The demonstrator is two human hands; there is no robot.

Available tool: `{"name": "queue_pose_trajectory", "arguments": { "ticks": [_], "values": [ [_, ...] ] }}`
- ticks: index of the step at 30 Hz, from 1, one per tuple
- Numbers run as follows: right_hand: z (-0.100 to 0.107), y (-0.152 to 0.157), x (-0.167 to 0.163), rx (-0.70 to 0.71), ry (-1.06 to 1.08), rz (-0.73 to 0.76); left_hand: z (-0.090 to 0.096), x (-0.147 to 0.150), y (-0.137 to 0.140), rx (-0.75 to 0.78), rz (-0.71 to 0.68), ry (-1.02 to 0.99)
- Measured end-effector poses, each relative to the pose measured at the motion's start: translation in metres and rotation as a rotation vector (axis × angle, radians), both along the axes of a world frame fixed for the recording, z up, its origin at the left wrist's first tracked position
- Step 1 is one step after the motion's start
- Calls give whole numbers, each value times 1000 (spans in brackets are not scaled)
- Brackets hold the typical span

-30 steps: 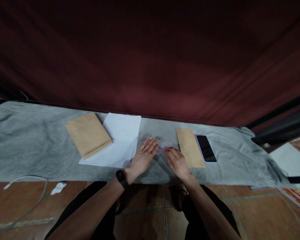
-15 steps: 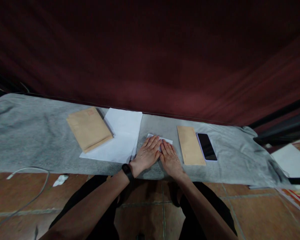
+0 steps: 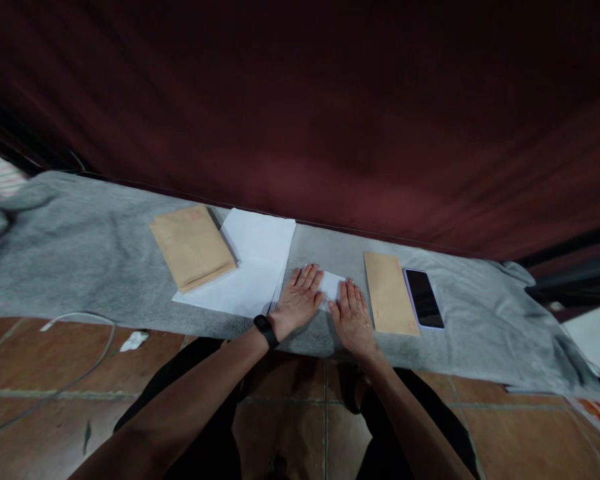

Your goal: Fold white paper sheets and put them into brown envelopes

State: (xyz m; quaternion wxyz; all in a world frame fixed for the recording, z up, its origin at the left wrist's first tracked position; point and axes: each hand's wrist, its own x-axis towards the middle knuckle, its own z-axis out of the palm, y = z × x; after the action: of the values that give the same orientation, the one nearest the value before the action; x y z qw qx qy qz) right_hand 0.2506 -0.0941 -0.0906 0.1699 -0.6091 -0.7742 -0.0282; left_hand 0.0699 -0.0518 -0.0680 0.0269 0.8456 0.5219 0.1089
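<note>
Closest in, on the near side of the small white paper (image 3: 333, 283), we've got the tiled floor (image 3: 280, 427) with a white cable (image 3: 103, 360) off to the left, then a black wristband (image 3: 266, 331) on the left wrist.

Next, the hands. The left hand (image 3: 300, 300) is palm-down over the paper's left end, fingers long and slightly fanned. The right hand (image 3: 354, 320) lies the same way at its right end, fingers straighter and closer together. Neither seems to grip anything; we'd call it pressing. The paper sits flat on the grey cloth (image 3: 480, 313), its middle showing between them.

Our read: this is a flattening step on what looks like a folded sheet, though we can't make out a crease. The next move calls for one palm as an anchor while the other smooths toward an edge. Any lift would need a fingertip under that edge, and soft cloth could make that fiddly.

A bit right of the paper, we see a single brown envelope (image 3: 391, 293), with a phone (image 3: 424, 299) right beside it. Left and farther back are white sheets (image 3: 260, 253), partly under an envelope stack (image 3: 193, 247). Beyond everything hangs a dark red curtain (image 3: 305, 133).
</note>
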Motion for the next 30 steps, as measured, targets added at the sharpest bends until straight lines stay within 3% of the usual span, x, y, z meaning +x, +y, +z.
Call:
{"name": "queue_pose_trajectory", "arguments": {
  "ticks": [22,30],
  "values": [
    [0,3,0,-68,-9,-71,1,2,-1,17,39,3],
    [20,9,-9,-141,12,-83,2,2,-3,52,52,-12]
  ]
}}
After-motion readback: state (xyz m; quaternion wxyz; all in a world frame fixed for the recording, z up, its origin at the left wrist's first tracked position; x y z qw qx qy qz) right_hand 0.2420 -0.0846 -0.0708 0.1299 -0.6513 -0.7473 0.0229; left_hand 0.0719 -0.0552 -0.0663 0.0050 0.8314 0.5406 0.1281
